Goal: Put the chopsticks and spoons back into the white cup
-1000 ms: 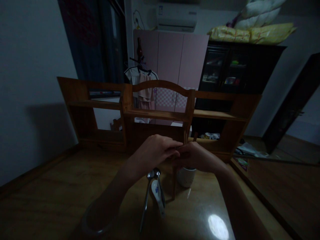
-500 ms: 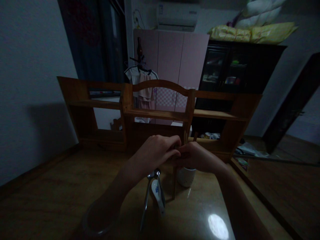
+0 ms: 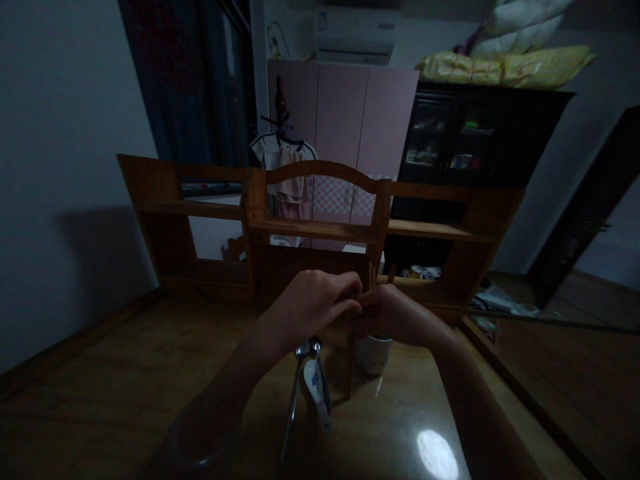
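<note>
Dim tabletop point(image 3: 125, 373) holds a white cup point(image 3: 373, 355), contents hidden; left hand point(image 3: 313, 303) and right hand point(image 3: 395, 313) clamp sticks point(image 3: 349, 373).

No word, brand or number could be read anywhere in the dim room. The air conditioner point(image 3: 354, 35) high on the far wall carried a small sticker point(image 3: 321, 20) at its left end, but its print was too small and blurred to make out. The yellow bags point(image 3: 503, 67) on top of the dark cabinet showed faint reddish marks that could not be read. The white spoon point(image 3: 314, 387) on the table bore only a blue mark, not lettering.
</note>
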Demonstrator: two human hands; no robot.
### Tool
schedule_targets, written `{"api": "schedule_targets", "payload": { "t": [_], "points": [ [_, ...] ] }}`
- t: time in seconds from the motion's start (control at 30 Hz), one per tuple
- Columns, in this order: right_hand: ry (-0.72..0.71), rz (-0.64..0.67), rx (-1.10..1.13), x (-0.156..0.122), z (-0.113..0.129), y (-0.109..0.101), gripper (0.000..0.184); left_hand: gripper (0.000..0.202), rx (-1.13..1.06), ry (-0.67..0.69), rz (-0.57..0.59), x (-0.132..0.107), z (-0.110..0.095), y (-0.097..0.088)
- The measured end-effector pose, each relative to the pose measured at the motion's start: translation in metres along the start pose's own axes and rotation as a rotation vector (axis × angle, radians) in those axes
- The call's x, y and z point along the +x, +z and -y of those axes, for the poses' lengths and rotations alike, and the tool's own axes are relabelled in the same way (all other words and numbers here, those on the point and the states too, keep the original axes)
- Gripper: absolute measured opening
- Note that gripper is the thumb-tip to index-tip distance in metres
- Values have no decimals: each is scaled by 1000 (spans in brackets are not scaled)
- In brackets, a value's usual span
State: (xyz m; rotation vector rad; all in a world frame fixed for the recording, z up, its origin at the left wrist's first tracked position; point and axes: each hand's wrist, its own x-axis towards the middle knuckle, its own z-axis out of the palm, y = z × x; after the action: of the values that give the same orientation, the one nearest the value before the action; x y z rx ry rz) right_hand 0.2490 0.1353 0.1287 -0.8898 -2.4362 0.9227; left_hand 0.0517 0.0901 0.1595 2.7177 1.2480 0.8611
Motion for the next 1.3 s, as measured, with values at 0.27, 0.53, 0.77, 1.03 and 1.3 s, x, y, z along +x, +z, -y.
{"api": "schedule_targets", "payload": {
  "t": [0.27, 0.53, 0.77, 1.03, 1.3],
  "points": [
    [-2, -2, -14, 2, -3, 0, 16, 16, 46, 9, -7, 0, 0, 2],
    [-1, -17, -67, 1, -4, 0, 13, 17, 60, 2, -5, 0, -1, 2],
    [5, -13, -37, 2, -5, 1, 12, 17, 65, 7, -12, 1, 0, 3],
    [4, -20, -48, 2, -6, -1, 13, 17, 78, 4, -18, 1, 1, 4],
    [8, -34, -45, 3, -4, 0, 15, 16, 109, 9, -22, 2, 2, 5]
  ]
}}
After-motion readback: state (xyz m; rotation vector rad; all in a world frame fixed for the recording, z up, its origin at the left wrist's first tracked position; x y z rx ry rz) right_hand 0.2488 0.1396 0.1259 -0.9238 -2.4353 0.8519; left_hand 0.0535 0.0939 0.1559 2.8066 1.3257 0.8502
